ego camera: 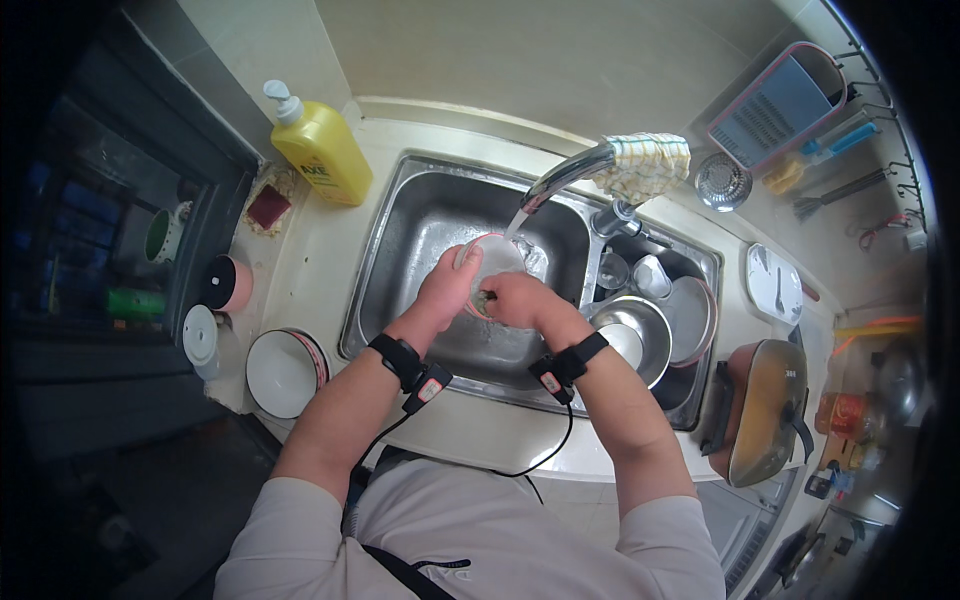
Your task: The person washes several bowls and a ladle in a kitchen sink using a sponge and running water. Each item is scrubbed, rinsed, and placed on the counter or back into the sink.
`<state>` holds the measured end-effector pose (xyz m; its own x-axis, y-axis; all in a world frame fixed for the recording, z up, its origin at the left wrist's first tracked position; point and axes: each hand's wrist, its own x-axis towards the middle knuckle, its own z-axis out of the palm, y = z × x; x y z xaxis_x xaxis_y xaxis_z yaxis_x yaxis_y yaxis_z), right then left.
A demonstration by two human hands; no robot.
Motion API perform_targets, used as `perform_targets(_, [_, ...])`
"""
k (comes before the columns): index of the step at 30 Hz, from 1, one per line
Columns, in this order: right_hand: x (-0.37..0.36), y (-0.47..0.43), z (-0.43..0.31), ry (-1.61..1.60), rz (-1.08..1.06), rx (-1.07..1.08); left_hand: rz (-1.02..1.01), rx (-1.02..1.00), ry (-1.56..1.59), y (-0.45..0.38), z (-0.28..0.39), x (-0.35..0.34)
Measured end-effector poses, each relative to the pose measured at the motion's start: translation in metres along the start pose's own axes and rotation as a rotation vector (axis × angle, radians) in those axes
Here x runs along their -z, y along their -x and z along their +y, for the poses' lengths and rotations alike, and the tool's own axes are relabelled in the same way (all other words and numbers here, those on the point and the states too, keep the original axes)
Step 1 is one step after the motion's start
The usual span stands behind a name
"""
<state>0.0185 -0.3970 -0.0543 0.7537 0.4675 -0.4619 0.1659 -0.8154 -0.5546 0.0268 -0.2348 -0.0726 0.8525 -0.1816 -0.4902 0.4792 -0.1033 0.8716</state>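
My left hand grips a white bowl with a pink rim by its left side, thumb at the rim. The bowl is tilted over the left basin of a stainless steel sink. My right hand reaches into the bowl's lower side, its fingers closed on a small greenish scrubbing pad, mostly hidden. Water runs from the chrome faucet just above, falling at the bowl's far edge.
The right basin holds a steel bowl, a pink-rimmed dish and a glass. A yellow soap bottle stands back left, stacked white bowls front left. A lidded electric pan sits right. A cloth drapes the faucet.
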Motion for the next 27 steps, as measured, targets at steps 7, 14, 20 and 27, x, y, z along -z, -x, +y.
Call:
perform_targets(7, [-0.009, 0.028, 0.049, 0.191, 0.688, -0.311, 0.421, -0.412, -0.86, 0.008, 0.007, 0.006])
perform_targets(14, [0.01, 0.065, 0.08, -0.291, 0.886, -0.54, 0.525, -0.764, -1.456, -0.005, 0.012, 0.04])
perform_targets(20, [0.02, 0.094, 0.118, -0.453, 0.946, -0.532, 0.466, -0.088, -0.494, -0.02, 0.032, 0.078])
perform_targets(27, [0.008, 0.136, 0.182, -0.257, 0.879, -0.728, 0.186, 0.136, 0.067, 0.034, 0.056, 0.128])
